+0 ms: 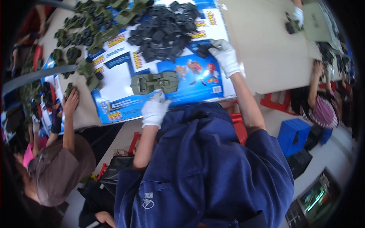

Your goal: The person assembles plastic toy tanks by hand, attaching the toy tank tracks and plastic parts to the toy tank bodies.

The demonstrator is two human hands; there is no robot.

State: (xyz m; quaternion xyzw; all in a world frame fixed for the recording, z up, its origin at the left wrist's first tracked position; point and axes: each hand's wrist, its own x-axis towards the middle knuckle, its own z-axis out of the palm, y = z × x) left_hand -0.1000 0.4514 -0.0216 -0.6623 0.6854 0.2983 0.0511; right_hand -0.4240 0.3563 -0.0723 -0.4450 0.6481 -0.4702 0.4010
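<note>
An olive-green plastic toy vehicle body (167,81) is over the printed cardboard, close in front of me. My left hand (155,110), in a white glove, has its fingers closed at the near edge of this body. Further off to the right, my white-gloved right hand (226,57) pinches a black plastic part (203,50) at the edge of the black heap. That heap of black plastic parts (157,36) lies just left of it. The fingertips partly cover the pinched part, so its full shape is hidden.
Olive toy vehicles with black wheels (89,30) crowd the far left of the table (262,45). A grey curved bar (42,76) crosses the left side. Co-workers sit left and right; a brown-sleeved person's hand (70,100) is nearby. A blue crate (294,135) stands at right.
</note>
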